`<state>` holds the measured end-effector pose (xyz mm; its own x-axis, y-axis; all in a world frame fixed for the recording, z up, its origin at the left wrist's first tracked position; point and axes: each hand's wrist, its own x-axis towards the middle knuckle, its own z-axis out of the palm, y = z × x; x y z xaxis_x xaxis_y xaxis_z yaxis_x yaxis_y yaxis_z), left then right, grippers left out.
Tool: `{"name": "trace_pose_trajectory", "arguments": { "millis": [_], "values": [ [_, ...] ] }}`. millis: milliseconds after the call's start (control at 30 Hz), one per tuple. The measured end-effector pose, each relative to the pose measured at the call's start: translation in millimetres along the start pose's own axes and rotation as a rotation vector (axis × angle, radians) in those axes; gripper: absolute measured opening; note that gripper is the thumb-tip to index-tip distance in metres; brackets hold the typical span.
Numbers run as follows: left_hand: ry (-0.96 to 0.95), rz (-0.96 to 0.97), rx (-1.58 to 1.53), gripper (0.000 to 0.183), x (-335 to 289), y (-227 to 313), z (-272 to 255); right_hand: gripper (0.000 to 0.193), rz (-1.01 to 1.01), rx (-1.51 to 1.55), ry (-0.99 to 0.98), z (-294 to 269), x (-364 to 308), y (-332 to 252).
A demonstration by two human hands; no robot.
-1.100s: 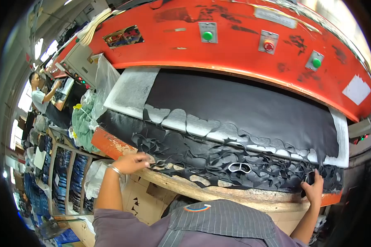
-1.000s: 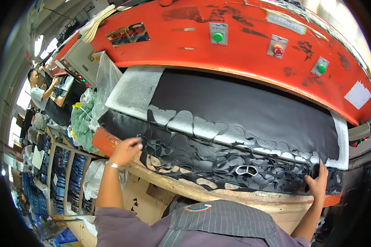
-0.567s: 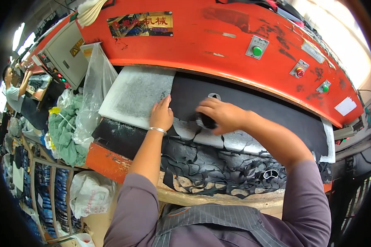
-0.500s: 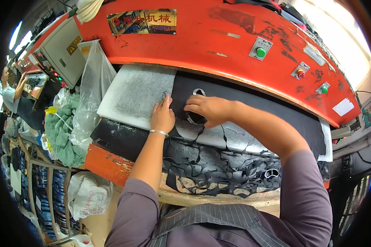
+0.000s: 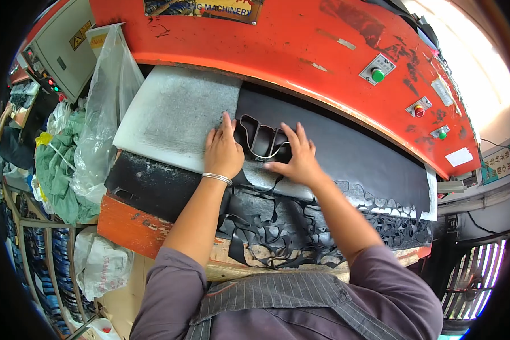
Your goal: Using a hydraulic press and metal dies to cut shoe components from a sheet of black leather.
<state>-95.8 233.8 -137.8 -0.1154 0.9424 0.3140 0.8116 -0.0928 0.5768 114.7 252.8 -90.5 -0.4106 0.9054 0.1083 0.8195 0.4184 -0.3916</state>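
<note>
A metal cutting die [image 5: 262, 157] with curved walls and inner dividers lies on a black sheet [image 5: 345, 144] that looks like leather or rubber. My left hand [image 5: 224, 154], with a silver bangle at the wrist, rests just left of the die, its fingers stretched out at the edge of a whitish pad [image 5: 170, 113]. At the die's right end is my right hand [image 5: 301, 158]. Its fingers and thumb are spread around that end, close to the metal or touching it. Along the sheet's near side, black offcuts [image 5: 283, 221] hang in a tangled web with cut-out gaps.
A red press [image 5: 300, 51] with green and red buttons spans the far side, low over the sheet. Left stand a clear plastic bag [image 5: 105, 113], green cloth or sacking [image 5: 62, 181] and a white bag [image 5: 105, 266] beside a rack. A wooden edge [image 5: 255, 272] borders the near side.
The die now lies left, alongside my left hand. My right hand has let its curled grip spread apart. My left hand has hardly moved; the whole view has shifted.
</note>
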Motion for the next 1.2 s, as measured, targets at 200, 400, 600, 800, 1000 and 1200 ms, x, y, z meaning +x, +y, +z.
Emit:
{"name": "trace_pose_trajectory", "arguments": {
  "millis": [200,400,600,800,1000,1200],
  "values": [
    [-0.030,-0.063,-0.011,0.071,10,3,-1,0.082,0.047,0.002,0.125,10,11,-10],
    [-0.034,-0.054,0.007,0.068,10,-1,-1,0.073,-0.032,0.005,0.156,9,7,-12],
    [-0.048,-0.031,0.081,0.071,14,-1,-4,0.074,-0.052,-0.095,0.186,13,7,-14],
    [0.280,-0.107,-0.290,0.064,-9,8,-12,0.089,-0.081,0.169,0.224,-31,-44,0],
    [0.106,0.156,-0.528,0.019,-17,147,-7,0.057,-0.036,0.109,1.098,-143,-118,168],
    [-0.092,0.617,-0.605,0.027,16,311,-6,0.085,0.632,0.031,1.606,-308,-159,350]
  ]
}}
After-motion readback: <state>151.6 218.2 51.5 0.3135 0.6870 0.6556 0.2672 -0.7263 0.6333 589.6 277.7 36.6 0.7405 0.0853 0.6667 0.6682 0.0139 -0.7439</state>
